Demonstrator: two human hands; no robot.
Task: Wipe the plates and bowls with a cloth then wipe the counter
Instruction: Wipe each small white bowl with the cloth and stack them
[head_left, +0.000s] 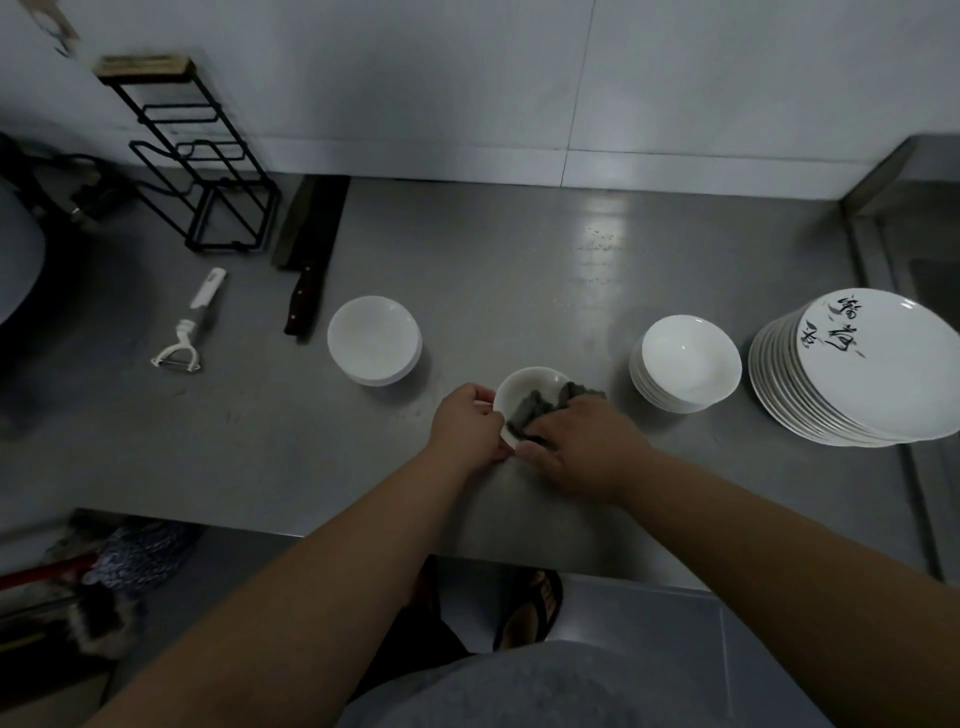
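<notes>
Clasps the near-left rim of a small white bowl (525, 383) with the left grip (470, 423) over the near middle of the tabletop (519, 270), and pushes a grey cloth (529, 410) into it with the right grip (582, 441), clenched on the fabric. Beyond, to the left, a low stack of white bowls (374, 339); to the right, a taller bowl stack (685, 361) and, just beside it, a pile of plates (878, 374) with black brush lettering. Farthest back, a peeler (191, 325), a cleaver (310, 236) and a black wire rack (205, 171).
</notes>
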